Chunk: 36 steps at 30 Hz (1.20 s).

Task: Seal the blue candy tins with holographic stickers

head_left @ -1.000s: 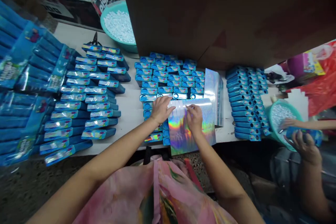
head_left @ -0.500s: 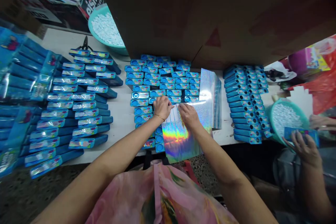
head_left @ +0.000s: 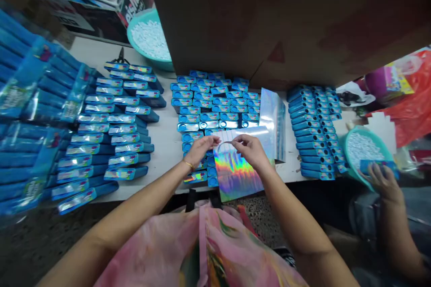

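Note:
A shiny holographic sheet [head_left: 239,172] lies over several small blue boxes [head_left: 220,108] at the middle of the table. Above its upper part, my right hand [head_left: 249,149] pinches a thin curved strip [head_left: 225,143]. The strip arcs leftward to the fingertips of my left hand [head_left: 200,149], which are pressed together at the sheet's upper left edge; whether they grip the strip's end is too small to tell. More holographic sheets [head_left: 269,112] lie stacked just behind and right of the loose one.
Blue boxes stand in rows at the left [head_left: 124,148] and right [head_left: 311,143]. Bowls of white pieces stand at the back left [head_left: 150,36] and right [head_left: 365,148]. A large cardboard box [head_left: 269,18] borders the back. Another person's hand [head_left: 385,184] holds a blue box.
My right hand has lifted a thin strip off the sheet and now holds it curved. My left hand has shifted slightly left and down. The whole view has moved a little.

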Available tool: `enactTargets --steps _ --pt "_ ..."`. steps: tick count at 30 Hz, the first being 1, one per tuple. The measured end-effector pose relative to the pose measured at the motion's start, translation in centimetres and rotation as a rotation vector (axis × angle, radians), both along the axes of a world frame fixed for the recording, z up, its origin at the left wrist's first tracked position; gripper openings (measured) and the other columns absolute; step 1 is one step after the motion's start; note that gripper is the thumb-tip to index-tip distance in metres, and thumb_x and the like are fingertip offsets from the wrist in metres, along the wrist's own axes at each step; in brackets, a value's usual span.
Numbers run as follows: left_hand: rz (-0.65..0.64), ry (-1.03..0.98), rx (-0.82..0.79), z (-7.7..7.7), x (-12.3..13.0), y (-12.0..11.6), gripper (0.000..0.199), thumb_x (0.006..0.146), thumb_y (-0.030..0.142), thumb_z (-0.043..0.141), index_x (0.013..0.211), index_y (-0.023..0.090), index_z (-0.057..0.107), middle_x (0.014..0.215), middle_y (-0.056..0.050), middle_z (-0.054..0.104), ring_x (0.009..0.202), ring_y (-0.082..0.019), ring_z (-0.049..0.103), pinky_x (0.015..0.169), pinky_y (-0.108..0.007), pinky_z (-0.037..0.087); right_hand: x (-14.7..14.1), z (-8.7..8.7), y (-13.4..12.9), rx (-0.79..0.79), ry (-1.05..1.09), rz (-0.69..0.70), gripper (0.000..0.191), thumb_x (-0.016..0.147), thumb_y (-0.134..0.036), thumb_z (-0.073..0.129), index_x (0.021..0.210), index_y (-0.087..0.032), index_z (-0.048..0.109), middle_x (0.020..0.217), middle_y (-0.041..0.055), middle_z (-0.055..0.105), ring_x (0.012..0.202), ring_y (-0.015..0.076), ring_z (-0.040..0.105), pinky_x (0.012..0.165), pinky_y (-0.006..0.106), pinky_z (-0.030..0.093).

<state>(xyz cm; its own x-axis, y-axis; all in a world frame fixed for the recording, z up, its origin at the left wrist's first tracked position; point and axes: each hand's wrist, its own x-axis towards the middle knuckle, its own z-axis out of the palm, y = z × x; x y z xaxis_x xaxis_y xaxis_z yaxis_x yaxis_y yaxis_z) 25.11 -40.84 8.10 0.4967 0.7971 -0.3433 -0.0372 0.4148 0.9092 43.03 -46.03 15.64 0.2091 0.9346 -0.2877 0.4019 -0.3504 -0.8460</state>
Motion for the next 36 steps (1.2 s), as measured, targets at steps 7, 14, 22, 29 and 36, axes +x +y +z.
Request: enactTargets --steps 7,14,22,29,36 --pt "0.250 0.096 -0.109 -0.4 -6.3 -3.3 0.039 0.061 0.038 0.071 0.092 0.015 0.064 0.075 -0.002 0.066 0.070 -0.014 0.059 0.069 -0.027 0.046 -5.8 -4.5 -0.4 -0.174 0.384 -0.086 0.025 0.063 -0.040 0.064 0.068 -0.016 0.060 0.048 -0.0054 0.050 0.040 0.0078 0.042 0.038 0.019 0.029" --pt "0.418 0.282 0.011 -2.9 -10.7 -3.5 0.043 0.061 0.034 0.069 0.097 0.013 0.059 0.062 0.003 0.059 0.062 -0.011 0.056 0.065 -0.024 0.043 -11.6 -8.8 -0.8 0.019 -0.020 -0.061 0.023 0.071 -0.040 0.057 0.068 -0.019 0.066 0.067 -0.0001 0.062 0.064 0.0139 0.054 0.062 0.025 0.041" --pt "0.407 0.417 0.179 -5.2 -11.6 -3.1 0.040 0.065 0.033 0.064 0.101 0.016 0.056 0.061 0.004 0.060 0.059 -0.011 0.054 0.061 -0.023 0.040 -12.8 -8.8 -0.7 0.095 -0.229 -0.002 0.018 0.078 -0.032 0.055 0.069 -0.019 0.066 0.070 0.0003 0.059 0.065 0.0128 0.053 0.064 0.023 0.039" --pt "0.432 0.376 0.047 -6.4 -11.2 -4.0 0.044 0.060 0.031 0.067 0.100 0.014 0.055 0.058 0.003 0.060 0.059 -0.013 0.057 0.062 -0.024 0.042 -12.5 -9.9 -1.5 0.028 -0.347 0.072 0.017 0.081 -0.030 0.054 0.074 -0.020 0.065 0.074 0.0000 0.060 0.067 0.0122 0.054 0.062 0.022 0.038" --pt "0.444 0.369 0.056 -8.0 -10.4 -4.1 0.046 0.064 0.037 0.065 0.103 0.015 0.055 0.075 -0.003 0.065 0.064 -0.015 0.061 0.064 -0.027 0.047 -13.0 -9.5 -1.6 0.055 -0.688 0.217 0.021 0.088 -0.031 0.045 0.093 -0.019 0.061 0.088 0.0045 0.059 0.080 0.0163 0.052 0.064 0.025 0.035"
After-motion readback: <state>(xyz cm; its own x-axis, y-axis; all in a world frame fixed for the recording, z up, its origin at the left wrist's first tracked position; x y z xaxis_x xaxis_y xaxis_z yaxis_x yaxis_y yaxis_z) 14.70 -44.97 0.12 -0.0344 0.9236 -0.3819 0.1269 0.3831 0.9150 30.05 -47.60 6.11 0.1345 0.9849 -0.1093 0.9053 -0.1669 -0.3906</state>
